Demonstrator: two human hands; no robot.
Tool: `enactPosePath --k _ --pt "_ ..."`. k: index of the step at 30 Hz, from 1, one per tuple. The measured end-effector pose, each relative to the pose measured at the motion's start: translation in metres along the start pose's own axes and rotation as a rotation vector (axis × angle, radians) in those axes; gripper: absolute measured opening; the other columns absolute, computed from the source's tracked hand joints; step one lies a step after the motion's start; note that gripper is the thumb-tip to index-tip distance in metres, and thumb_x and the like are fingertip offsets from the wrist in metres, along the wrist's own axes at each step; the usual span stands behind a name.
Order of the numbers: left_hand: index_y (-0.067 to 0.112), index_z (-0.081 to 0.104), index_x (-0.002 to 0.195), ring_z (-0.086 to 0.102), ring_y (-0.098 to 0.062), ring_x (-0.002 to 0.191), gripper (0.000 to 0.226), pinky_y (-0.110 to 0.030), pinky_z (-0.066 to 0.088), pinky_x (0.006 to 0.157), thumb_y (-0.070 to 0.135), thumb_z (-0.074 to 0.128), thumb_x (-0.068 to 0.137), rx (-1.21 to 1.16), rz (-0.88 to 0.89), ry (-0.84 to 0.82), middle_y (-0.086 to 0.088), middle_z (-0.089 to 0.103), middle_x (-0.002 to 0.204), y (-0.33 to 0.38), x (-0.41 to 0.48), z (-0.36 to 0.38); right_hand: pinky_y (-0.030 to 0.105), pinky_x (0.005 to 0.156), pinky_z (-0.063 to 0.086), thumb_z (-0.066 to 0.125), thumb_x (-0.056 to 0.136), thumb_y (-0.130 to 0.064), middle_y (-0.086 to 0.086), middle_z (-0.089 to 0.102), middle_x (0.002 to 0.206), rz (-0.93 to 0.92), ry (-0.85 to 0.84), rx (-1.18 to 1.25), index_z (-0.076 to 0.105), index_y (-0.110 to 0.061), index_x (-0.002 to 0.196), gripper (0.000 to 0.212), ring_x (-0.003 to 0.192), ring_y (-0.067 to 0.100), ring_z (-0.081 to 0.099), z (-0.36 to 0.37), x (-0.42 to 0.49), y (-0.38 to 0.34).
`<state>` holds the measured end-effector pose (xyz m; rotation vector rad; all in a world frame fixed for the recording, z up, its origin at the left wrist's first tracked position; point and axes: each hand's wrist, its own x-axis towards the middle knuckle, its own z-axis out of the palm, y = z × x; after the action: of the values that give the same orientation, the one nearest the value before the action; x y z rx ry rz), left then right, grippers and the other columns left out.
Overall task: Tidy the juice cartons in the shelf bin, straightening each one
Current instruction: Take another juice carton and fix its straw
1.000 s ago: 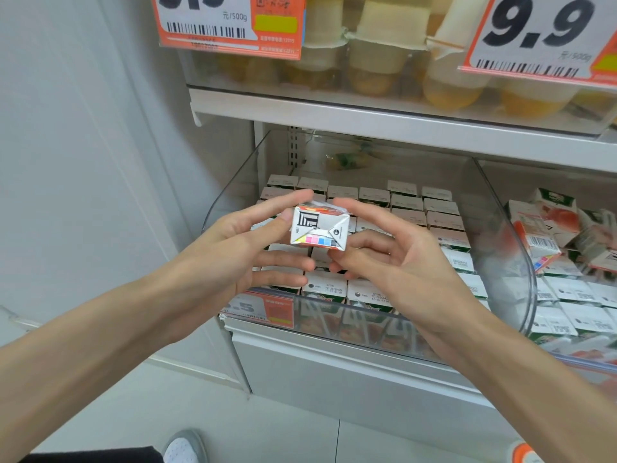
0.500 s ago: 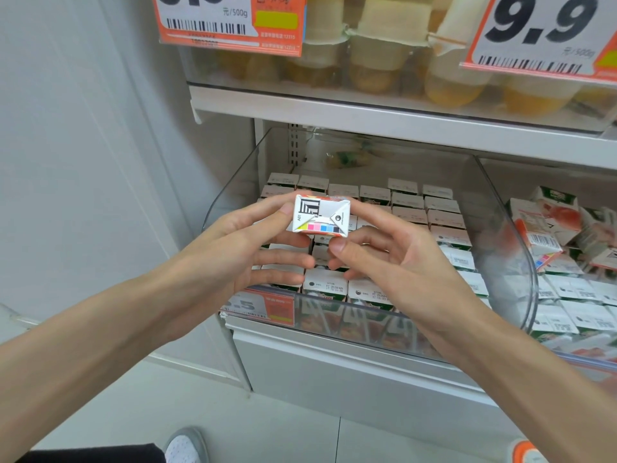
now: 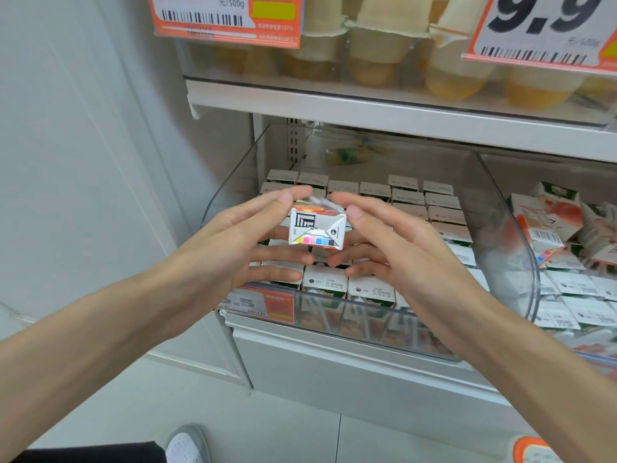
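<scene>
A shop shelf (image 3: 367,115) held a clear bin (image 3: 500,235) of cartons (image 3: 407,197) in rows. Above them, the left hand (image 3: 217,248) and right hand (image 3: 410,259) pinched one carton (image 3: 317,228), base toward camera. It looked light, boxy, dentable: best gripped by flat sides.

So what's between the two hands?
One juice carton, folded end facing the camera, pinched by the left hand and right hand over the shelf bin; head view.
</scene>
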<state>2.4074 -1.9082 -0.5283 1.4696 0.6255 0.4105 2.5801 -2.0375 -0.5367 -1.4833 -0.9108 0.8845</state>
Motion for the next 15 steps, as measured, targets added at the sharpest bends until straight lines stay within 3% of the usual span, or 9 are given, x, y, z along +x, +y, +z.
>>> enactPosePath --k 3,6,9,11,15 --pt "0.049 0.061 0.139 0.079 -0.021 0.101 0.047 -0.031 0.062 0.080 0.050 0.060 0.091 0.021 0.015 0.020 -0.002 0.080 0.117 -0.0006 0.0011 0.0008 0.040 0.092 0.060 0.062 0.101 -0.042 0.001 0.082 0.105 -0.016 0.002 -0.011 0.070 -0.042 0.130 0.029 0.095 0.018 0.078 -0.0008 -0.0007 0.0005" --pt "0.038 0.048 0.151 0.077 -0.020 0.109 0.067 -0.033 0.063 0.091 0.040 0.071 0.088 0.016 0.022 0.038 0.001 0.080 0.119 -0.0035 0.0020 -0.0015 0.041 0.096 0.059 0.065 0.103 -0.033 -0.002 0.081 0.111 -0.037 -0.011 -0.020 0.062 -0.050 0.136 0.037 0.102 0.020 0.076 -0.0037 -0.0007 0.0007" --pt "0.027 0.059 0.146 0.076 -0.019 0.114 0.063 -0.030 0.060 0.098 0.028 0.078 0.086 0.069 0.054 0.039 0.003 0.077 0.127 -0.0036 0.0012 -0.0038 0.039 0.103 0.055 0.069 0.101 -0.024 -0.005 0.080 0.116 -0.029 -0.002 -0.023 0.051 -0.051 0.144 0.054 0.108 0.017 0.076 -0.0061 -0.0007 0.0003" --pt "0.025 0.066 0.139 0.075 -0.019 0.115 0.052 -0.028 0.058 0.100 0.019 0.078 0.090 0.130 0.090 0.024 0.006 0.075 0.131 -0.0016 0.0004 -0.0029 0.040 0.108 0.053 0.071 0.100 -0.021 -0.010 0.079 0.119 -0.028 0.000 -0.054 0.060 -0.042 0.140 0.046 0.110 0.009 0.075 -0.0060 -0.0015 0.0000" --pt "0.026 0.070 0.131 0.077 -0.015 0.111 0.051 -0.026 0.060 0.097 0.009 0.083 0.085 0.164 0.114 0.041 0.009 0.075 0.128 0.0006 -0.0012 -0.0006 0.039 0.108 0.055 0.071 0.100 -0.021 -0.015 0.076 0.124 -0.050 0.018 -0.080 0.070 -0.030 0.131 0.033 0.114 0.003 0.072 -0.0050 -0.0025 0.0015"
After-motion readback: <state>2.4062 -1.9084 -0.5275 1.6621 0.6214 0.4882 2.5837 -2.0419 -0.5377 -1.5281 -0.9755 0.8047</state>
